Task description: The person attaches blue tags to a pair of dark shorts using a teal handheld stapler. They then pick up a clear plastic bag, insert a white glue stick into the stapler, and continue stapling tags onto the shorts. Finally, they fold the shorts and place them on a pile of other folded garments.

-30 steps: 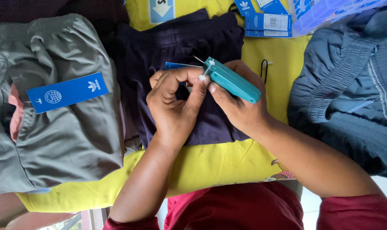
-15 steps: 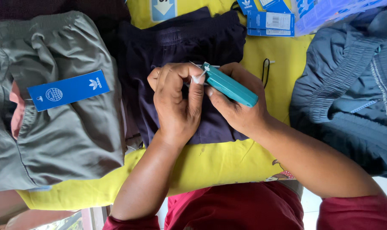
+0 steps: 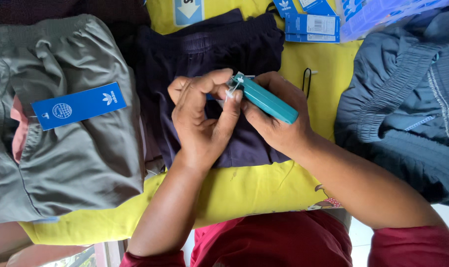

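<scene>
A yellow cloth [image 3: 244, 193] carries a folded grey garment [image 3: 81, 158] with a blue tag [image 3: 78, 105], cut off at the frame's left, and dark navy shorts [image 3: 209, 54] partly hidden beneath both hands. The right hand [image 3: 279, 123] grips a teal tagging tool [image 3: 266, 100], fingers closed around its body. The left hand [image 3: 204, 123] pinches, apparently, a small white fastener [image 3: 233, 89] at the tool's tip; that contact is hard to resolve.

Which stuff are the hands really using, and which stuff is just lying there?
In use: teal tagging gun in right hand; left hand at its tip; dark navy shorts underneath.

Lying about: grey-green shorts with blue tag, blue-grey garment, spare blue tags, yellow cloth.
</scene>
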